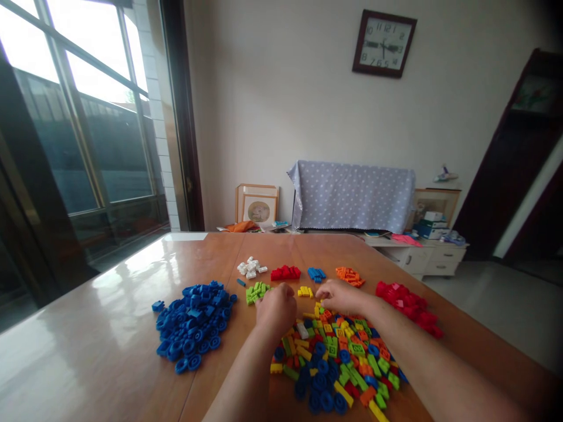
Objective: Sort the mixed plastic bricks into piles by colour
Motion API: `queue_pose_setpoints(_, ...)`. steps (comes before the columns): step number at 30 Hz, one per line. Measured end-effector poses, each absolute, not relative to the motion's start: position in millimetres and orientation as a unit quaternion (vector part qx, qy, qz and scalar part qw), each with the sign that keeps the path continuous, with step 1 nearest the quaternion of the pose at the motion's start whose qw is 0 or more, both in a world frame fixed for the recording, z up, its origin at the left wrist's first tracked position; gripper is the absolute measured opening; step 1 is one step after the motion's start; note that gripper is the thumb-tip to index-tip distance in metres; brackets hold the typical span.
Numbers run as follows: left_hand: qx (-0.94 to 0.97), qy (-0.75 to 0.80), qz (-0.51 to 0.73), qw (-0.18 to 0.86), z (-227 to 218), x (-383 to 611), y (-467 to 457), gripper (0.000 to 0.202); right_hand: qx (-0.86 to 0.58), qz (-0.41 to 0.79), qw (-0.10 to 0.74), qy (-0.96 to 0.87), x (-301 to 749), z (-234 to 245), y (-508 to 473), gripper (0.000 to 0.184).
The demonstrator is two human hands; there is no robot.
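Note:
My left hand point(278, 308) is closed with its fingers curled, just right of a small heap of light green toy bricks point(257, 292); anything inside it is hidden. Across from it, my right hand point(341, 297) has its fingertips pinched together at the far edge of a mixed heap of coloured bricks point(347, 351). What those fingertips grip, if anything, I cannot make out. A small group of yellow bricks point(305, 292) lies between the two hands.
Blue bricks and wheel-like pieces point(193, 322) form a large heap at left. Behind the hands lie white bricks point(251, 268), red bricks point(285, 273), blue bricks point(316, 274) and orange bricks point(349, 276). A red heap point(407, 305) sits right, on the wooden table point(109, 351).

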State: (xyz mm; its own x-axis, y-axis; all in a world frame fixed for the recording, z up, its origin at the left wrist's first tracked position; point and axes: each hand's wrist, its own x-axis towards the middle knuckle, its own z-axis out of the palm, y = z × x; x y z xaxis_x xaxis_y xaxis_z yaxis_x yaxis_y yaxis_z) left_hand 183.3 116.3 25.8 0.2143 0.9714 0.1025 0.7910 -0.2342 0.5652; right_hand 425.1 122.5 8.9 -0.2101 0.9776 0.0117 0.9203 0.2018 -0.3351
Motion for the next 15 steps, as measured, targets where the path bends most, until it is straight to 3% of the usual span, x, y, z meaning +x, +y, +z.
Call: queue_pose_setpoints(15, 0.750, 0.586, 0.224, 0.210, 29, 183, 115, 0.023, -0.698, 0.074, 0.112, -0.704, 415, 8, 134, 0.009)
